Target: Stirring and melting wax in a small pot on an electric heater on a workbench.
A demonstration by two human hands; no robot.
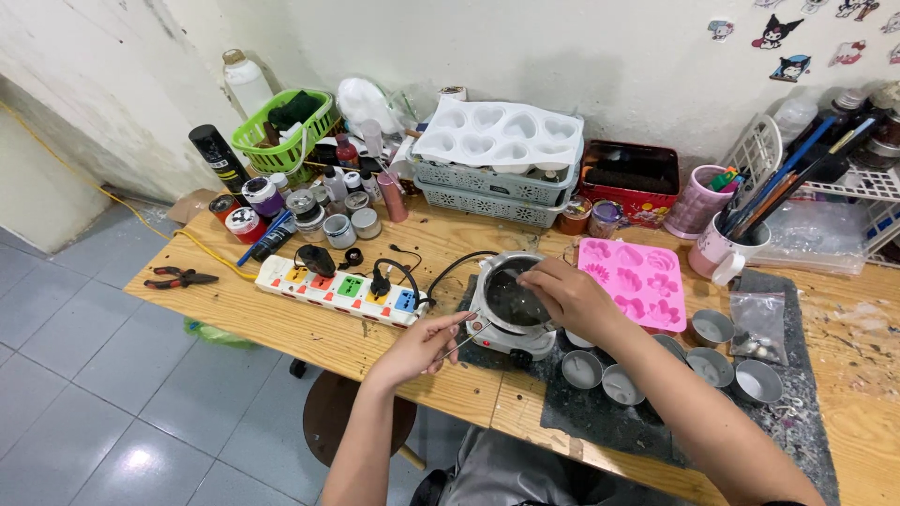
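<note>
A small metal pot (507, 298) with dark liquid sits on a white electric hot plate (511, 339) on a dark mat. My right hand (569, 296) hovers over the pot's right rim, fingers pinched together; whether they hold anything I cannot tell. My left hand (424, 343) is just left of the hot plate, pinching a thin metal stick (469, 337) that points toward the pot. A black cable runs from the hot plate to a white power strip (339, 290) with coloured sockets.
Several small metal cups (714, 327) stand on the mat right of the pot, beside a pink silicone mould (638, 279). White heart mould (500, 137) on grey baskets, jars (338, 230), green basket (284, 126) at back. Pliers (180, 277) near the left edge. Mug of brushes (719, 248) at right.
</note>
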